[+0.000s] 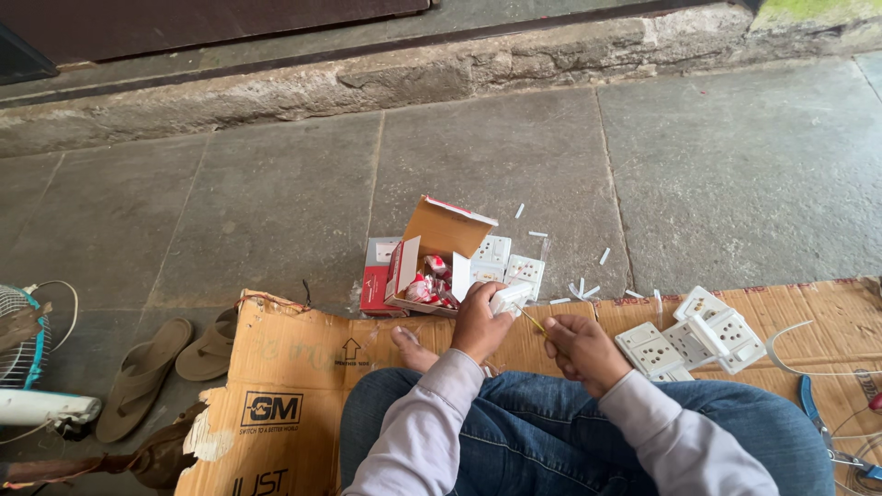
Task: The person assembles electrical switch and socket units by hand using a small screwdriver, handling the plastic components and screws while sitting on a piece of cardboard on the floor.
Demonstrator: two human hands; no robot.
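A person sits cross-legged on a flat sheet of brown cardboard (294, 367) laid on a grey stone floor (276, 202). The left hand (480, 321) is closed around a small white socket part (511, 298), holding it up just in front of the knees. The right hand (581, 352) is curled shut and pinches a thin yellow wire (531, 321) that runs up to the white part. Both hands are close together, over blue jeans (551, 432). A bare toe (411, 347) pokes out beside the left hand. Just past the hands stands an open red and white box (432, 266) with small red and white packets inside. Its brown flap sticks up. Two white socket plates (510, 262) lie right behind the box, partly hidden by it and by the left hand. More white socket plates (698, 338) sit in a little pile on the cardboard, near the right hand. Small white bits (588, 289) are scattered on the stone. A pair of tan sandals (170, 363) rests on the floor to the left, and part of a fan (23, 349) shows at the left edge. Blue-handled pliers (813, 409) lie at the far right.
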